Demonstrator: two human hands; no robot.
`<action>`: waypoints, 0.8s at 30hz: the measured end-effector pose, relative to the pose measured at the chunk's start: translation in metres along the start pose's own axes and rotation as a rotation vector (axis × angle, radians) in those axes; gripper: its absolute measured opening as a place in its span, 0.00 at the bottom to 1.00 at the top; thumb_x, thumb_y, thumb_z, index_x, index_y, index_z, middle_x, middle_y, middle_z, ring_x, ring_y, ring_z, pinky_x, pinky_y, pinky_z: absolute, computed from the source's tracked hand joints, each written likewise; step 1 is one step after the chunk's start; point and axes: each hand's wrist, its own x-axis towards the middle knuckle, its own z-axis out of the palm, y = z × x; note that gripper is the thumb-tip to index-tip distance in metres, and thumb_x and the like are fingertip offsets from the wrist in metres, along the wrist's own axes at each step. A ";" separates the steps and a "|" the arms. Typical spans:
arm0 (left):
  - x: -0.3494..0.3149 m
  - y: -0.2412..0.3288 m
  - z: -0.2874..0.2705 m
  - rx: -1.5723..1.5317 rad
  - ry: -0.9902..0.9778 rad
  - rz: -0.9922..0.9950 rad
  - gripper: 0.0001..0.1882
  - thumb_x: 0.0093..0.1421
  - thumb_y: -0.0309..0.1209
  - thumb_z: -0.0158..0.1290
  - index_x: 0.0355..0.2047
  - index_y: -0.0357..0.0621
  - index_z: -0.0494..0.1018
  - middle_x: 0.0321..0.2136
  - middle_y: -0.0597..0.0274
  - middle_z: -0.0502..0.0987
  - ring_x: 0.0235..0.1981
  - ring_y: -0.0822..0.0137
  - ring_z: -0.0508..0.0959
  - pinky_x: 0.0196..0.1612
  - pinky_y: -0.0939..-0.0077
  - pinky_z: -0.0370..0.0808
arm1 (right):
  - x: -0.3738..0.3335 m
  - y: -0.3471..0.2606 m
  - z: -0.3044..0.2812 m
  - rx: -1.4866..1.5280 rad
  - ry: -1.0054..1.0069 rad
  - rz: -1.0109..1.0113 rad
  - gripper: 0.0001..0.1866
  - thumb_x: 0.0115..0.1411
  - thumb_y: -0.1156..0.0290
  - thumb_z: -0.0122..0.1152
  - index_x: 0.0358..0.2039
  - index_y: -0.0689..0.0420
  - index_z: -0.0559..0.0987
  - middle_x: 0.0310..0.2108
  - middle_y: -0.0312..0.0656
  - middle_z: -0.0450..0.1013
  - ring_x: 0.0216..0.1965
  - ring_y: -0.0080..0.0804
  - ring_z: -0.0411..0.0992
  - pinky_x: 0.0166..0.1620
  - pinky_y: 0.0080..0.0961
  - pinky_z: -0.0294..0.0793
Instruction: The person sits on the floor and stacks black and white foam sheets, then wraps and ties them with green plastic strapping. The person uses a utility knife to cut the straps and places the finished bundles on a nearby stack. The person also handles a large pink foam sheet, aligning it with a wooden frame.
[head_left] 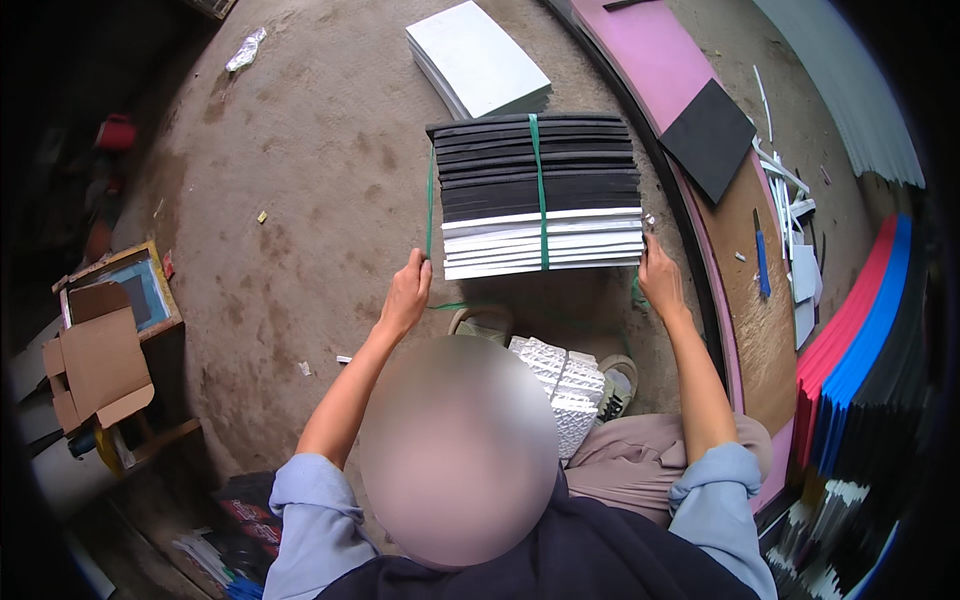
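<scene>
A stack of flat sheets (pixel 540 170), black above and white below, stands in front of me with its layered edges facing me. A green strap (pixel 541 190) runs down over its middle. My left hand (pixel 406 290) is closed on another length of the strap, which stretches up to the stack's far left corner. My right hand (pixel 660 275) is closed at the stack's near right corner, against the white sheets. A bit of green strap shows just below it, but what its fingers grip is hidden. Slack strap lies on the floor between the hands.
A second stack of white sheets (pixel 480 60) lies beyond. To the right are a long board (pixel 745 290) with a black square sheet (pixel 708 140) and a blue-handled knife (pixel 763 265). Red, blue and black sheets (pixel 850 340) stand farther right. An open cardboard box (pixel 100 355) is left. White textured material (pixel 565 390) lies by my feet.
</scene>
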 end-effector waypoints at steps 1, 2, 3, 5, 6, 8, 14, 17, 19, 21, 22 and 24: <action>-0.004 0.001 0.003 0.088 -0.003 0.042 0.13 0.59 0.34 0.46 0.37 0.38 0.61 0.22 0.46 0.72 0.27 0.47 0.75 0.30 0.61 0.72 | -0.001 0.004 0.003 -0.023 -0.008 -0.044 0.20 0.54 0.73 0.52 0.48 0.59 0.63 0.34 0.54 0.70 0.36 0.55 0.70 0.39 0.43 0.71; -0.007 0.002 0.008 0.177 -0.006 0.085 0.14 0.57 0.35 0.47 0.37 0.38 0.61 0.22 0.46 0.72 0.27 0.46 0.75 0.30 0.61 0.72 | -0.003 0.009 0.005 -0.046 -0.016 -0.088 0.21 0.53 0.72 0.54 0.48 0.59 0.63 0.37 0.54 0.70 0.38 0.54 0.70 0.40 0.43 0.70; -0.009 0.005 0.009 0.267 0.000 0.128 0.16 0.56 0.36 0.49 0.37 0.39 0.61 0.23 0.46 0.72 0.28 0.46 0.75 0.30 0.60 0.72 | -0.002 0.012 0.004 -0.067 -0.020 -0.140 0.23 0.52 0.71 0.55 0.48 0.59 0.63 0.39 0.54 0.69 0.40 0.54 0.69 0.41 0.42 0.70; -0.006 0.000 0.014 0.323 -0.002 0.198 0.21 0.51 0.40 0.54 0.38 0.39 0.62 0.26 0.46 0.73 0.28 0.47 0.75 0.30 0.58 0.72 | -0.002 0.016 0.006 -0.037 -0.136 -0.097 0.28 0.48 0.65 0.63 0.48 0.60 0.64 0.44 0.54 0.67 0.43 0.51 0.68 0.42 0.41 0.70; -0.005 0.001 0.015 0.342 -0.012 0.226 0.21 0.51 0.40 0.54 0.38 0.39 0.62 0.26 0.47 0.73 0.28 0.47 0.75 0.29 0.59 0.73 | -0.001 0.015 0.010 -0.010 -0.145 -0.060 0.28 0.48 0.64 0.64 0.47 0.60 0.65 0.42 0.54 0.68 0.42 0.51 0.69 0.41 0.41 0.70; -0.001 0.000 0.020 0.405 0.036 0.311 0.22 0.53 0.43 0.54 0.38 0.39 0.63 0.27 0.49 0.74 0.27 0.49 0.76 0.27 0.60 0.73 | 0.000 0.015 0.018 -0.015 -0.139 -0.016 0.26 0.48 0.62 0.65 0.44 0.61 0.68 0.38 0.54 0.70 0.40 0.51 0.70 0.40 0.41 0.71; 0.004 -0.004 0.022 0.434 0.114 0.421 0.19 0.56 0.41 0.53 0.41 0.40 0.66 0.27 0.52 0.75 0.23 0.54 0.77 0.23 0.66 0.74 | -0.002 0.010 0.019 -0.147 -0.062 -0.006 0.18 0.54 0.58 0.59 0.32 0.62 0.75 0.27 0.53 0.74 0.31 0.52 0.73 0.35 0.40 0.72; 0.015 0.015 -0.003 0.354 0.167 0.430 0.18 0.55 0.41 0.53 0.42 0.44 0.68 0.26 0.53 0.76 0.24 0.54 0.77 0.24 0.66 0.74 | 0.011 -0.007 -0.018 -0.021 -0.001 -0.101 0.17 0.54 0.60 0.59 0.32 0.63 0.75 0.27 0.53 0.74 0.31 0.50 0.73 0.35 0.39 0.72; 0.032 0.047 -0.022 0.181 0.304 0.456 0.14 0.56 0.41 0.53 0.33 0.42 0.71 0.20 0.54 0.75 0.22 0.58 0.77 0.22 0.68 0.72 | 0.030 -0.025 -0.047 0.074 0.137 -0.148 0.15 0.55 0.63 0.57 0.30 0.64 0.75 0.27 0.54 0.74 0.32 0.51 0.73 0.33 0.38 0.71; 0.046 0.084 -0.046 0.017 0.353 0.356 0.16 0.57 0.42 0.52 0.27 0.40 0.72 0.16 0.56 0.74 0.18 0.63 0.76 0.20 0.71 0.70 | 0.049 -0.047 -0.077 0.198 0.201 -0.050 0.13 0.55 0.64 0.56 0.28 0.63 0.76 0.21 0.54 0.71 0.23 0.49 0.71 0.28 0.37 0.68; 0.057 0.093 -0.054 -0.027 0.399 0.254 0.17 0.57 0.43 0.52 0.25 0.40 0.72 0.15 0.57 0.73 0.17 0.66 0.74 0.19 0.72 0.68 | 0.057 -0.066 -0.097 0.225 0.193 0.034 0.16 0.55 0.62 0.56 0.26 0.65 0.76 0.16 0.53 0.69 0.17 0.44 0.68 0.24 0.34 0.64; 0.076 0.109 -0.068 -0.121 0.477 0.051 0.20 0.58 0.44 0.52 0.20 0.39 0.71 0.12 0.61 0.71 0.14 0.73 0.70 0.18 0.75 0.64 | 0.071 -0.076 -0.109 0.345 0.228 0.118 0.17 0.55 0.60 0.57 0.25 0.64 0.76 0.15 0.50 0.69 0.17 0.37 0.68 0.24 0.31 0.63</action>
